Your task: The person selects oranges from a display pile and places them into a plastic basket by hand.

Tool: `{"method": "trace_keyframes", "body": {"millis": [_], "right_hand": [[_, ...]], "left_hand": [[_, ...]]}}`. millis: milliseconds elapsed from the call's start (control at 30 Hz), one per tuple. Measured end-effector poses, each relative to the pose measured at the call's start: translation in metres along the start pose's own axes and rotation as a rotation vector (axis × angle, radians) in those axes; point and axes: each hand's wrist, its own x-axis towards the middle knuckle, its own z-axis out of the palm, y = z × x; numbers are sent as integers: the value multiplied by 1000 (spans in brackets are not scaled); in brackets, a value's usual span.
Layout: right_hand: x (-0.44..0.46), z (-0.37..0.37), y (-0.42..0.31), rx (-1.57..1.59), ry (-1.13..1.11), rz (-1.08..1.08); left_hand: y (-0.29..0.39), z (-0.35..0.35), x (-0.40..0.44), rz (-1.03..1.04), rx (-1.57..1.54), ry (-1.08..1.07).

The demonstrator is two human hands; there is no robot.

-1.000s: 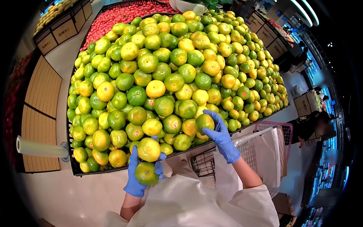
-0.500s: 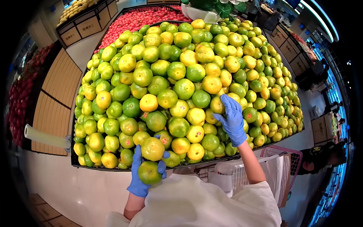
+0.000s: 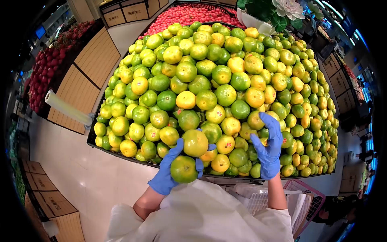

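Observation:
My left hand [image 3: 168, 171], in a blue glove, is closed around two mandarins near the front edge of the pile. The upper mandarin [image 3: 196, 142] is yellow-green; the lower mandarin [image 3: 184, 169] is greener. My right hand [image 3: 269, 148], gloved in blue as well, is at the front of the pile with thumb and fingers spread apart. Beside its fingertips lies a yellowish mandarin [image 3: 255, 120], which I cannot tell is touched or not. Green and yellow mandarins, several with small red stickers, fill the large sloping display [image 3: 121, 158] before me.
Small red fruit [image 3: 189, 16] and a white planter [image 3: 258, 23] with leaves stand behind the pile. A clear plastic roll [image 3: 68, 108] juts out at the left. A pink-rimmed cart [image 3: 313, 201] is at the lower right. Wood-panelled stands [image 3: 86, 76] line the left.
My view has shifted, so the pile sits further right. My right hand has drawn slightly back from the yellowish mandarin, fingers spread. My left hand still holds both mandarins.

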Motion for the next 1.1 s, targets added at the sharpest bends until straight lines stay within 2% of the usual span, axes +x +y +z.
{"method": "trace_keyframes", "body": {"millis": [67, 100, 167, 200, 233, 267, 367, 500, 533, 567, 633, 667, 700, 867, 1000, 1100], "right_hand": [[5, 19, -22, 482, -230, 136], [13, 28, -42, 667, -376, 178], [19, 52, -62, 707, -568, 183], [18, 62, -72, 820, -602, 312], [21, 72, -79, 857, -634, 323], [24, 80, -83, 893, -666, 336], [29, 101, -84, 523, -628, 5], [51, 108, -91, 414, -442, -35], [65, 107, -83, 375, -357, -71], [80, 101, -80, 360, -289, 29], [118, 95, -48, 91, -81, -91], [137, 93, -31, 93, -32, -30], [154, 97, -3, -46, 89, -147], [187, 120, 70, -100, 61, -2], [186, 116, 79, -134, -24, -33], [185, 99, 54, -284, 43, -60]], "left_hand": [[4, -5, 3, -129, -29, -114], [7, -6, 4, -123, 77, -175], [11, -18, 2, -146, 136, -132], [13, -22, 1, -168, 193, -80], [16, -21, -1, -169, 240, -120], [18, -21, -2, -165, 144, -119], [32, -23, -11, -155, 131, -35], [45, -33, -10, -150, 173, -202], [48, -24, -13, -110, 121, -165], [51, -19, -14, -68, 67, -125], [58, -34, -13, -59, 22, -108], [60, -41, -14, -43, -27, -79], [61, -42, -15, -3, -52, -63], [65, -45, -16, 27, -178, -88], [72, -42, -22, 120, -228, 39], [80, -41, -27, 159, -301, 11]]}}
